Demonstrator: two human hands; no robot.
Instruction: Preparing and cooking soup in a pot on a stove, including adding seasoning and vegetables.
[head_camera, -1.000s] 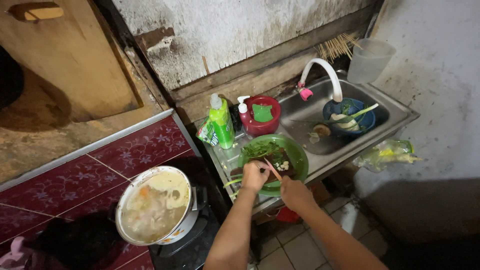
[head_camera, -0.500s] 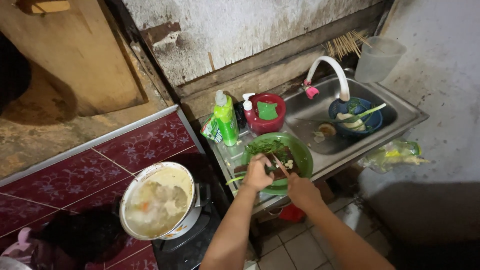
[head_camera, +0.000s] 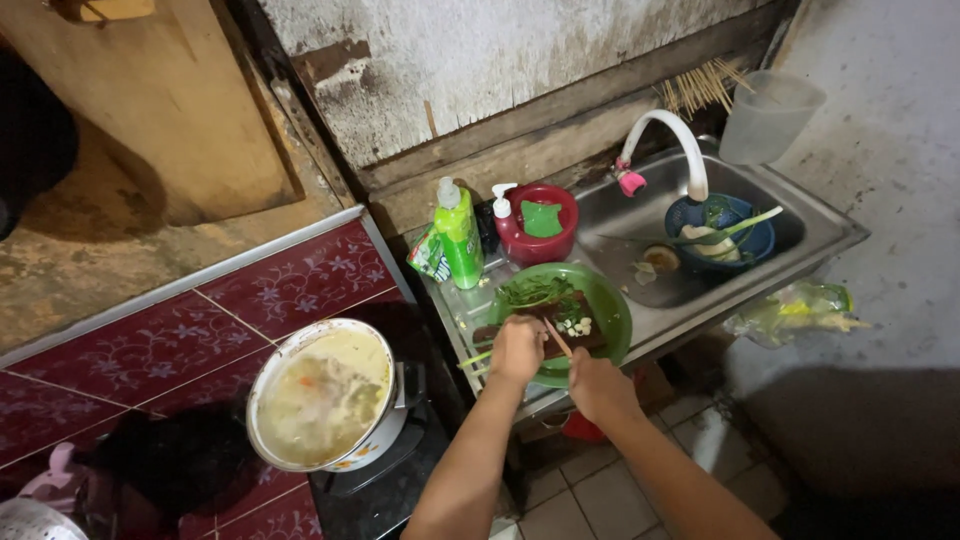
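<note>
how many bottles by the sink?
2: a green squeeze bottle on the drainboard left of the basin, and a white pump bottle just behind it beside the red bowl. Others may be hidden.

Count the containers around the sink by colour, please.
Green: 2, round green plastic plate, green dish-soap bottle
Red: 1, red plastic bowl
Blue: 1, blue bowl in sink
Clear: 1, clear plastic jug
Total: 5
</note>
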